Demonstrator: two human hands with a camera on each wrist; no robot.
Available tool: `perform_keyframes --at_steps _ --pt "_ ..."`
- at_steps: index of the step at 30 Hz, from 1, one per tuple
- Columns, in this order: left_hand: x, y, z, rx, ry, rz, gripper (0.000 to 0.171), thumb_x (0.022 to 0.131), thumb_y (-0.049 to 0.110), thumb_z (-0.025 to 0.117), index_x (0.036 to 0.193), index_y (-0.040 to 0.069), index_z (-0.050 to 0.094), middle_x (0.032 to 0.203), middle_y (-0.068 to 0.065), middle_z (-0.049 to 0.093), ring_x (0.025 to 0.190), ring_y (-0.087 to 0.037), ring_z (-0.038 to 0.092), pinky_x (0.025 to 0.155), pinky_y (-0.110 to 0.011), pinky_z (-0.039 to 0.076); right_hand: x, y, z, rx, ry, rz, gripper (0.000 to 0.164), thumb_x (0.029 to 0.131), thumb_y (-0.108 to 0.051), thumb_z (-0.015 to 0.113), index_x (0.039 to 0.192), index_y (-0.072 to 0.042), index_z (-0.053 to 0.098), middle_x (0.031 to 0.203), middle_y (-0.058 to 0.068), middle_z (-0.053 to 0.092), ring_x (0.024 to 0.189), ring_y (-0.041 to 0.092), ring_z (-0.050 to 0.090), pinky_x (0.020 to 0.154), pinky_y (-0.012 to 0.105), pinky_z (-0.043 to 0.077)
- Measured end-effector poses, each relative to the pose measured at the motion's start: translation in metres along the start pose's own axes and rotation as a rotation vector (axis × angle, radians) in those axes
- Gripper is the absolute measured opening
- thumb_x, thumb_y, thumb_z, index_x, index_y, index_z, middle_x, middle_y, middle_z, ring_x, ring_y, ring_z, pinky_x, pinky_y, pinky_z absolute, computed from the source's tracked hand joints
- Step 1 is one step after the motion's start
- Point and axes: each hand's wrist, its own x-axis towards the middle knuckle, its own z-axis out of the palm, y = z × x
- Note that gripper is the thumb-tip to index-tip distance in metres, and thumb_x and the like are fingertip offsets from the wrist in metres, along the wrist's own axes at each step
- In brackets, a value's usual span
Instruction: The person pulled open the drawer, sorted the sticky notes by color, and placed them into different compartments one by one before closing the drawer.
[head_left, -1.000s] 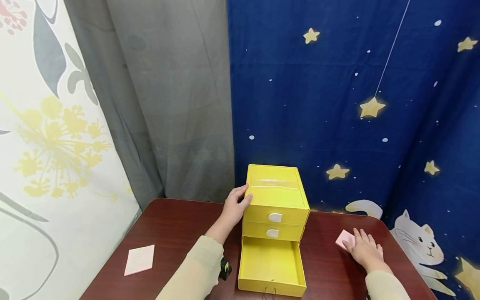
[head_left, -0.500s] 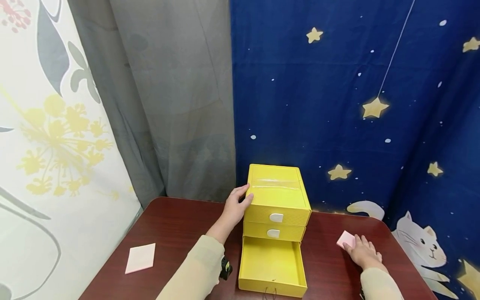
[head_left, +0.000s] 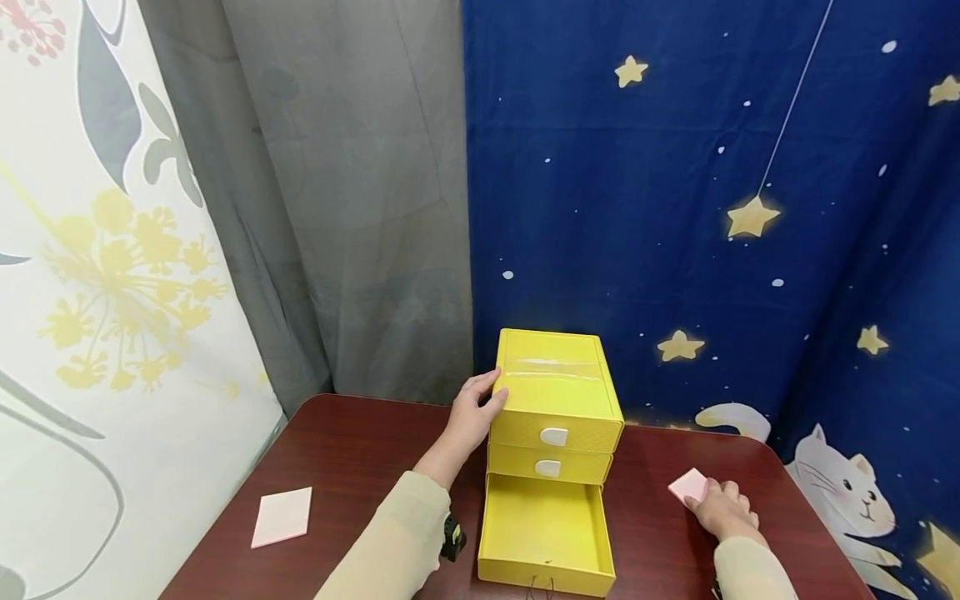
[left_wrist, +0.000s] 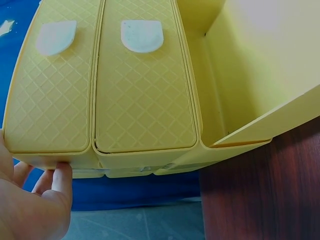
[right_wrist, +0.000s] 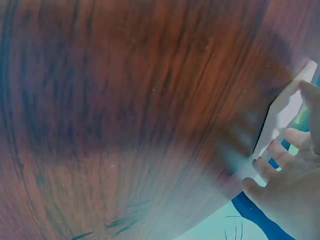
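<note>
A yellow three-drawer desktop organizer (head_left: 558,375) stands mid-table, its bottom drawer (head_left: 547,521) pulled out. The two upper drawers, with white tabs, are pushed in. My left hand (head_left: 472,412) rests against the organizer's upper left side, and the left wrist view shows its fairly straight fingers (left_wrist: 61,180) touching the yellow wall. At the right, my right hand (head_left: 726,507) pinches a pale pink pad of sticky notes (head_left: 686,486) by its near right corner. In the right wrist view the thumb and curled fingers are at the pad's edge (right_wrist: 282,112).
Another pale pink square pad (head_left: 282,517) lies on the left of the dark red wooden table (head_left: 360,450). A thin dark loop (head_left: 542,583) hangs from the open drawer's front. Grey and blue star-patterned curtains (head_left: 570,208) hang behind the table.
The right hand's spread fingers have curled in, and the pink pad under them has shifted slightly left and toward me. The left hand keeps its place on the organizer.
</note>
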Motion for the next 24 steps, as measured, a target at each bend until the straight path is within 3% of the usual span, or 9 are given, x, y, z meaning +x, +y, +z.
perform_keyframes --at_steps 8,15,20,24 --pt "0.001 -0.002 -0.001 0.004 -0.005 -0.005 0.052 0.095 0.034 0.057 0.143 0.019 0.044 0.144 -0.002 0.041 0.137 -0.026 0.034 0.110 -0.046 0.033 -0.005 -0.006 -0.005 -0.053 0.055 0.075 0.087 0.080 -0.046 0.068 0.122 0.023 0.037 0.109 0.044 0.038 0.101 0.053 0.039 0.084 0.063 0.039" --pt "0.002 -0.003 -0.002 0.023 0.007 -0.007 0.051 0.094 0.033 0.058 0.142 0.019 0.045 0.143 -0.002 0.042 0.137 -0.026 0.035 0.111 -0.045 0.033 -0.009 -0.012 -0.004 -0.013 0.111 0.174 0.083 0.075 -0.046 0.073 0.114 0.022 0.045 0.104 0.041 0.034 0.101 0.052 0.034 0.082 0.059 0.040" --pt "0.001 -0.001 -0.001 0.034 0.009 -0.003 0.051 0.095 0.033 0.057 0.142 0.019 0.045 0.143 -0.002 0.042 0.136 -0.026 0.035 0.111 -0.044 0.033 -0.009 -0.012 -0.004 0.016 0.187 0.118 0.090 0.069 -0.042 0.080 0.118 0.020 0.038 0.106 0.042 0.033 0.101 0.054 0.033 0.080 0.062 0.039" --pt "0.001 0.001 -0.001 0.024 0.001 0.003 0.051 0.095 0.032 0.057 0.142 0.017 0.045 0.143 -0.003 0.042 0.136 -0.027 0.035 0.111 -0.044 0.033 -0.007 -0.011 -0.004 0.024 0.251 0.048 0.078 0.069 -0.032 0.080 0.119 0.014 0.041 0.105 0.041 0.041 0.098 0.053 0.038 0.076 0.062 0.038"
